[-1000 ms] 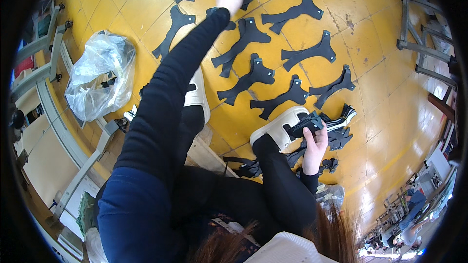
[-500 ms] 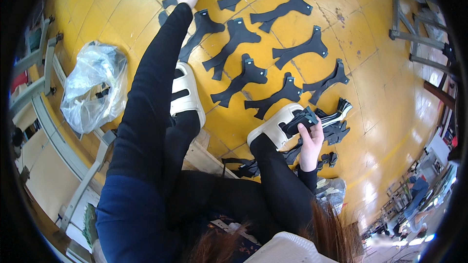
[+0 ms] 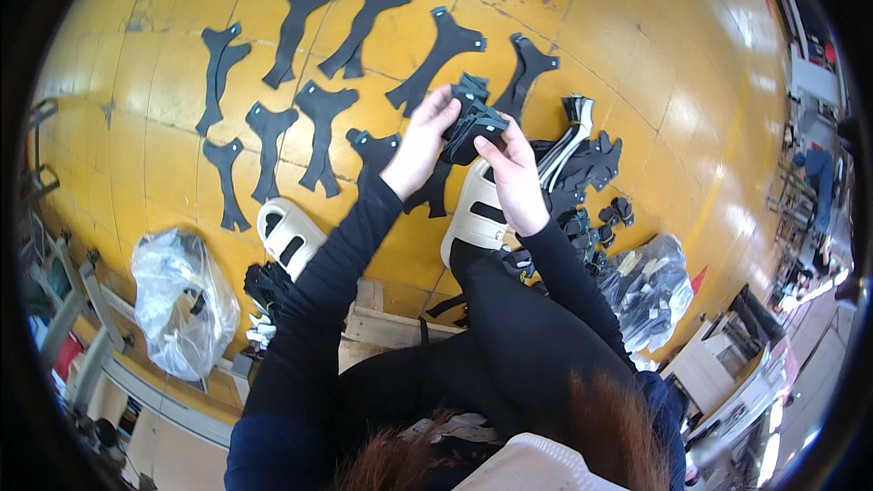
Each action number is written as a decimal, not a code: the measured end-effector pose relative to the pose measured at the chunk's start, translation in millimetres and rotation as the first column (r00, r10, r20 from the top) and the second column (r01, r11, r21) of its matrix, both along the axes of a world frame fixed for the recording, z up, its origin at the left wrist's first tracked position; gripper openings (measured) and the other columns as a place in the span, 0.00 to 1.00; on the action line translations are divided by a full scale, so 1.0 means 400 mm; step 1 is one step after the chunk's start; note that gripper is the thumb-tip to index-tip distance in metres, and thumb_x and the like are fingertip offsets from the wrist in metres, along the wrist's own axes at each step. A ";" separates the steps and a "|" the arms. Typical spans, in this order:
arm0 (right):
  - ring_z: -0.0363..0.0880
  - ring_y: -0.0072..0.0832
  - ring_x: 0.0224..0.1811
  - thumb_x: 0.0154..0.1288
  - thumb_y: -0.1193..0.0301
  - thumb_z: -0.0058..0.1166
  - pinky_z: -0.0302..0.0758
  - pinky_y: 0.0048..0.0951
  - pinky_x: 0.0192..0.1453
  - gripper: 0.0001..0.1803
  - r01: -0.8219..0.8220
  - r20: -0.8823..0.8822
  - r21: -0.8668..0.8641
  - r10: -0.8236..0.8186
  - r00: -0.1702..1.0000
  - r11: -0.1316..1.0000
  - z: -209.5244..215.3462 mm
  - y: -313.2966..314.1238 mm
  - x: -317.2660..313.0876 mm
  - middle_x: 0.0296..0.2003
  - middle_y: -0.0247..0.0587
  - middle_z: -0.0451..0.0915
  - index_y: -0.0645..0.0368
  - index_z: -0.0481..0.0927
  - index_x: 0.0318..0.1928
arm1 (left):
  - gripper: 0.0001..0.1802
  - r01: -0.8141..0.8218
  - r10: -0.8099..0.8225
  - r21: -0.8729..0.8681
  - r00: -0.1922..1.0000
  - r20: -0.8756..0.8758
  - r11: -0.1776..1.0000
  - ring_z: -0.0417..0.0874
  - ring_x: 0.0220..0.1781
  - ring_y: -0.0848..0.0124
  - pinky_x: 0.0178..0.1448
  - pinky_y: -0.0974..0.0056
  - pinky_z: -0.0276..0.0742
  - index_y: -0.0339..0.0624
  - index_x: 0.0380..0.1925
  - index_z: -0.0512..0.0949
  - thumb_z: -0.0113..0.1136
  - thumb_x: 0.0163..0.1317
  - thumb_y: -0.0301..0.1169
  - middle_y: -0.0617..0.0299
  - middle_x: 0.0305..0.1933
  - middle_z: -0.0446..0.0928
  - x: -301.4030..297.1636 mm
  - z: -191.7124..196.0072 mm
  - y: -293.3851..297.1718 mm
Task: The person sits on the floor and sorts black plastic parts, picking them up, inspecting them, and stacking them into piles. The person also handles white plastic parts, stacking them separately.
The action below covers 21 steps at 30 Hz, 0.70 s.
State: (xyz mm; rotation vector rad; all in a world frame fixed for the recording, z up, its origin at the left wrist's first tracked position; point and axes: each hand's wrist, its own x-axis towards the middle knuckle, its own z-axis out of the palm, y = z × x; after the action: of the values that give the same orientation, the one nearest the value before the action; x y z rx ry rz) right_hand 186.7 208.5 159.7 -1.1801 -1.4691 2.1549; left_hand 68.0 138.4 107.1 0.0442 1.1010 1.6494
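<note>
Both hands meet over a small stack of black cut pieces [image 3: 475, 123] held above the yellow floor [image 3: 145, 64]. My right hand [image 3: 514, 168] grips the stack from below and the right. My left hand [image 3: 426, 132] has its fingers on the stack's left edge. Several black shaped pieces [image 3: 318, 132] lie spread flat in rows on the floor to the left and beyond. Under the hands I see a white sandal [image 3: 477, 214] on my right foot and another white sandal [image 3: 286, 236] on my left.
A heap of black pieces [image 3: 587, 164] lies just right of my hands. A clear plastic bag [image 3: 177, 300] sits at lower left, a second bag of dark parts [image 3: 650, 286] at lower right. A wooden seat [image 3: 382, 323] is beneath me. Metal frames and benches line the edges.
My left arm, stretched far out to the laid pieces a second ago, has come back to the stack in my right hand. The view has shifted so the rows sit more to the left.
</note>
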 end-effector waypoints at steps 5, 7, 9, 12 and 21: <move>0.70 0.20 0.52 0.70 0.75 0.48 0.64 0.22 0.60 0.19 0.098 0.091 0.160 -0.113 0.989 0.982 -0.048 0.009 0.071 0.49 0.33 0.74 0.60 0.66 0.60 | 0.23 0.097 -0.097 0.024 0.995 -0.004 0.995 0.72 0.55 0.75 0.60 0.71 0.67 0.37 0.58 0.65 0.49 0.72 0.41 0.61 0.54 0.72 0.104 0.047 0.032; 0.69 0.21 0.55 0.71 0.75 0.46 0.63 0.23 0.62 0.21 0.102 0.091 0.168 -0.118 0.989 0.980 -0.063 0.009 0.111 0.52 0.35 0.73 0.59 0.64 0.62 | 0.24 0.149 -0.147 0.021 0.986 -0.080 0.989 0.70 0.58 0.74 0.62 0.69 0.65 0.38 0.60 0.61 0.52 0.70 0.37 0.59 0.55 0.72 0.150 0.034 0.032; 0.68 0.24 0.57 0.71 0.75 0.44 0.62 0.24 0.64 0.23 0.118 0.082 0.177 -0.134 0.988 0.977 -0.054 -0.009 0.136 0.55 0.37 0.70 0.57 0.61 0.65 | 0.25 0.125 -0.124 0.012 0.989 -0.079 0.992 0.69 0.59 0.73 0.63 0.67 0.64 0.37 0.61 0.60 0.52 0.70 0.37 0.57 0.56 0.71 0.205 0.011 0.020; 0.65 0.29 0.63 0.68 0.79 0.45 0.62 0.30 0.67 0.34 0.156 0.011 -0.082 -0.155 0.988 0.984 -0.039 -0.039 0.202 0.60 0.44 0.65 0.54 0.47 0.70 | 0.27 0.160 -0.172 -0.071 0.963 -0.210 0.985 0.67 0.62 0.63 0.66 0.61 0.60 0.37 0.59 0.62 0.53 0.68 0.41 0.51 0.57 0.68 0.281 -0.020 -0.015; 0.53 0.34 0.72 0.57 0.85 0.48 0.53 0.34 0.74 0.45 -0.030 -0.027 0.140 0.034 0.999 0.990 -0.187 -0.128 0.315 0.70 0.42 0.52 0.54 0.41 0.71 | 0.39 0.346 -0.338 -0.111 0.713 -0.614 0.932 0.53 0.73 0.49 0.74 0.52 0.50 0.39 0.64 0.58 0.60 0.60 0.48 0.44 0.67 0.54 0.358 -0.068 -0.111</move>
State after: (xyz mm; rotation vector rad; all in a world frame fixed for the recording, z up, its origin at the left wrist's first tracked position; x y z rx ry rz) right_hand 312.5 157.5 84.9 -1.0798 -1.6072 2.0427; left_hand 211.2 94.2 79.8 0.8199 1.4709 1.3162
